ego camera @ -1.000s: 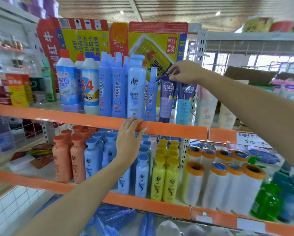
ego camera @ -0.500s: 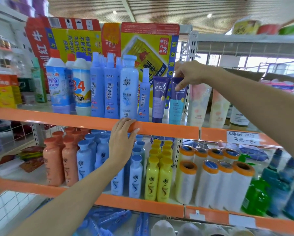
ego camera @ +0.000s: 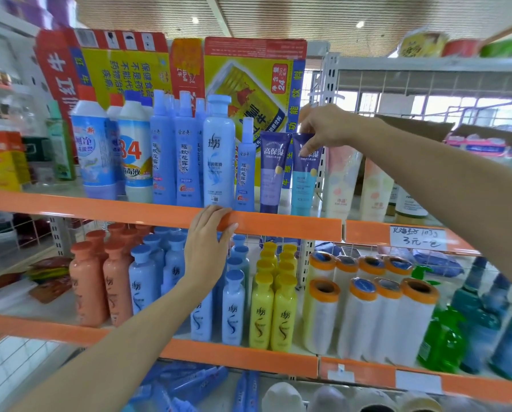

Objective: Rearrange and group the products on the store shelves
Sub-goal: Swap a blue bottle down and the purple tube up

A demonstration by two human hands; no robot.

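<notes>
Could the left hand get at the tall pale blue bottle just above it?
Probably yes. The left hand rests on the shelf edge directly below the bottle, which stands in the front row with nothing before it.

Shelf stock, counted by kind as far as we can see it.

On the upper shelf (ego camera: 159, 208) we count two upright tubes, one purple (ego camera: 274, 171) and one teal (ego camera: 305, 176), and one tall pale-blue shampoo bottle (ego camera: 219, 153) to their left. On the shelf below we see four orange-capped bottles (ego camera: 88, 281) at the left; behind them the rows are hidden. To their right stand yellow bottles (ego camera: 260, 310), two in the near row and about eight in all. Further right we count eight rolls of masking film (ego camera: 364, 316) with orange ends, four near and four far. One green pump bottle (ego camera: 441, 337) stands right of those.
</notes>
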